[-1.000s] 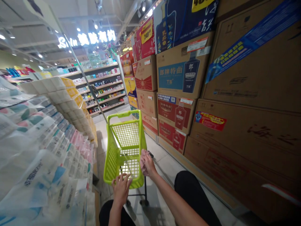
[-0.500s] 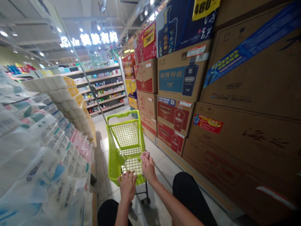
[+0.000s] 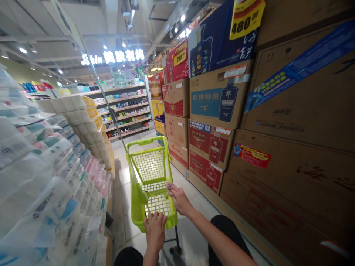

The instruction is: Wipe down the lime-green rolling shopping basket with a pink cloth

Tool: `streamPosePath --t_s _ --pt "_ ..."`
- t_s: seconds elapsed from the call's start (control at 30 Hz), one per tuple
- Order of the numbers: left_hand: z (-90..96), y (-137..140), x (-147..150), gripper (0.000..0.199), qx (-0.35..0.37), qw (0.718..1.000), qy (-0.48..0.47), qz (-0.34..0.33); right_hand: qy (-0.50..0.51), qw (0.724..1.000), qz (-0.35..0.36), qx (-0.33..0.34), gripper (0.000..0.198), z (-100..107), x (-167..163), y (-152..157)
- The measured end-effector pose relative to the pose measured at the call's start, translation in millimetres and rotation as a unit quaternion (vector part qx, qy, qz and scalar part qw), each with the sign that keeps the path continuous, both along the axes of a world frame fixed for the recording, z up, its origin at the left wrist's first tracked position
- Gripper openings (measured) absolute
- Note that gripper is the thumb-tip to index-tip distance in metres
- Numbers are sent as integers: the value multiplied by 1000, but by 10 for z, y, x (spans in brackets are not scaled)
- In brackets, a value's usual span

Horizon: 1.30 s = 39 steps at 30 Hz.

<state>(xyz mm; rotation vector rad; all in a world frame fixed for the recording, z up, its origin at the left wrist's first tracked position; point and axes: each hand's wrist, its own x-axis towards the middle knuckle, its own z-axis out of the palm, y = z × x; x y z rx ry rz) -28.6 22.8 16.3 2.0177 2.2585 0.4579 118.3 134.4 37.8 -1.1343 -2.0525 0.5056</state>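
Green basket (image 3: 136, 207): before you, just off 6 o'clock in your view, on a frame with dark wheels (image 3: 175, 250); the clock positions below are read from its middle.
Your left hand (image 3: 155, 226): at 6 o'clock, fingers curled over the near rim.
Your right hand (image 3: 179, 198): at 4 o'clock, fingers pressing a pinkish cloth (image 3: 169, 187) to the right rim, apart from your left.
Metal pole (image 3: 104, 98): slants up toward 11 o'clock from the basket's far left corner.
Tissue packs (image 3: 55, 199): piled at 9 o'clock, well apart from your hands.
Cartons (image 3: 212, 99): stacked from 1 to 3 o'clock, with yellow price signs (image 3: 246, 20) up top.
Stocked shelves (image 3: 129, 107): farther off, toward 12 o'clock.
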Motion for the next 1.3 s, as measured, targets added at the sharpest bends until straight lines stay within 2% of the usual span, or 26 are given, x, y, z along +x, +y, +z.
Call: streamPosePath --t_s 0.1,0.17,0.23,0.33,0.43,0.53,0.67,0.8,0.87,1.0,1.07,1.13,1.2,1.3 --pt "-4 8 -37 36 0 1000 6 8 -13 999 51 0 50 -151 42 -368" --pt "75 18 -159 38 -29 999 -7 -16 -18 996 84 -4 51 -178 107 -486" --pt "191 27 -368 38 -60 997 -24 -48 -21 994 105 -12 50 -119 165 -426" --pt "312 38 -714 35 -47 997 -15 -65 -24 995 95 -23 44 -4 196 -131" --pt "263 49 -870 43 -50 994 0 -98 -18 999 35 -18 44 -36 162 57" --pt "133 56 -782 43 -24 996 15 -88 -20 999 -28 -4 45 -238 115 -72" --pt "66 43 -562 39 11 998 33 -61 -21 999 -45 -14 47 -456 179 -390" --pt "70 66 -348 33 35 997 51 -52 -17 999 -17 -38 45 -371 402 -320" --pt "46 104 -202 33 50 996 55 -51 -17 998 -33 -45 43 -332 453 -239" --pt "-9 150 108 33 69 996 50 -37 8 995 -93 -28 39 -460 205 -389" --pt "-3 129 187 35 69 996 44 -43 29 996 -83 -8 39 -552 31 -549" --pt "28 85 175 35 63 995 36 -73 40 997 -59 -8 38 -575 -6 -625" --pt "64 39 93 34 55 992 30 -113 41 997 -58 -26 38 -519 153 -559" --pt "83 2 -39 28 70 986 39 -148 29 996 -79 -34 37 -422 559 -303"
